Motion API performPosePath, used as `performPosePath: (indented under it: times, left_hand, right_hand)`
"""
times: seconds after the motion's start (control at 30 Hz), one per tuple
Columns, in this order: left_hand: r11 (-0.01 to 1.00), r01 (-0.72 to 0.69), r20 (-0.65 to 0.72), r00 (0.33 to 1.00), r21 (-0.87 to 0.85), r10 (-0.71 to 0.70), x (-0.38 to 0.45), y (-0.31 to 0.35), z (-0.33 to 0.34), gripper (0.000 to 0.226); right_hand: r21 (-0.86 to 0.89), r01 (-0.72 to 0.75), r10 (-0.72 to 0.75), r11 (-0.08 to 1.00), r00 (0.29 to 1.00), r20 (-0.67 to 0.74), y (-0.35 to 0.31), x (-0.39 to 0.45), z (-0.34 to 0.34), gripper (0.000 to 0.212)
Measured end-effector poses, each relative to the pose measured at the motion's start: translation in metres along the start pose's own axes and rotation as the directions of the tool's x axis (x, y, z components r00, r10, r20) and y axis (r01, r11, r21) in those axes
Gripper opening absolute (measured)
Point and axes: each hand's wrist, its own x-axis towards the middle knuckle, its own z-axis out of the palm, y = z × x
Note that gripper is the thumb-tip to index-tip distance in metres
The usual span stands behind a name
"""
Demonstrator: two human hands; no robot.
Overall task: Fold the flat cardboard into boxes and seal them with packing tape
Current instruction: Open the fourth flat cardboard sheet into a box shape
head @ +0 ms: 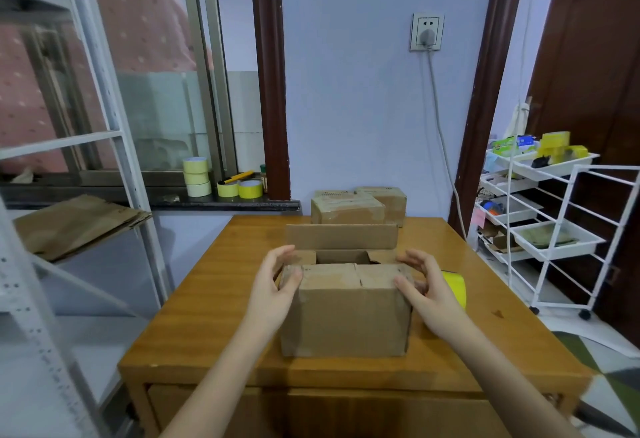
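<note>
Mid-desk box [344, 309] half closed: near flap down, far flap up, no tape visible on it yet; left hand [277, 285] and right hand [427, 287] grip its top corners, two finished-looking boxes [356, 209] at far edge, yellow tape roll [455, 287] just right.

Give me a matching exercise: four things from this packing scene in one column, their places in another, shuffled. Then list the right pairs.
Things:
1. half-closed cardboard box
2. two sealed boxes
3. flat cardboard sheets
4. stacked pale tape rolls

Places:
A. on the window sill
B. on the metal shelf at left
C. at the far edge of the wooden table
D. between the left hand and right hand

Pairs: 1-D, 2-C, 3-B, 4-A
</note>
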Motion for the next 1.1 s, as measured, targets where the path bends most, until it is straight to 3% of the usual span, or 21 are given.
performPosePath:
  times: [0.17, 0.33, 0.43, 0.53, 0.67, 0.83, 0.93, 1.1]
  left_hand:
    - [0.991, -0.079, -0.016, 0.997, 0.110, 0.082, 0.005, -0.001, 0.000, 0.053]
    - [0.965, -0.142, 0.109, 0.987, 0.220, 0.120, 0.011, -0.003, -0.008, 0.075]
    - [0.950, -0.170, 0.182, 0.975, 0.263, 0.125, 0.018, 0.001, -0.013, 0.083]
    - [0.907, -0.244, 0.263, 0.952, 0.344, 0.156, 0.026, 0.001, -0.018, 0.083]
    - [0.835, -0.293, 0.305, 0.939, 0.467, 0.159, 0.028, 0.000, -0.018, 0.077]
    - [0.819, -0.329, 0.305, 0.931, 0.469, 0.199, 0.025, -0.003, -0.018, 0.060]
    - [0.799, -0.348, 0.344, 0.920, 0.490, 0.190, 0.024, -0.005, -0.016, 0.044]
    - [0.828, -0.298, 0.367, 0.922, 0.474, 0.122, 0.021, -0.016, -0.015, 0.038]
  right_hand:
    - [-0.123, 0.066, -0.065, 0.990, 0.998, 0.015, -0.006, 0.005, -0.003, 0.064]
    - [-0.258, 0.110, -0.074, 0.960, 0.987, 0.143, -0.018, 0.019, -0.009, 0.093]
    - [-0.293, 0.133, -0.074, 0.947, 0.976, 0.205, -0.029, 0.025, -0.014, 0.098]
    - [-0.344, 0.170, -0.080, 0.923, 0.962, 0.260, -0.035, 0.030, -0.015, 0.099]
    - [-0.438, 0.209, -0.117, 0.874, 0.967, 0.228, -0.037, 0.028, -0.016, 0.092]
    - [-0.579, 0.271, -0.162, 0.769, 0.959, 0.234, -0.030, 0.021, -0.016, 0.068]
    - [-0.676, 0.301, -0.146, 0.673, 0.950, 0.277, -0.020, 0.020, -0.015, 0.077]
    - [-0.679, 0.289, -0.133, 0.675, 0.953, 0.274, -0.009, 0.015, -0.012, 0.076]
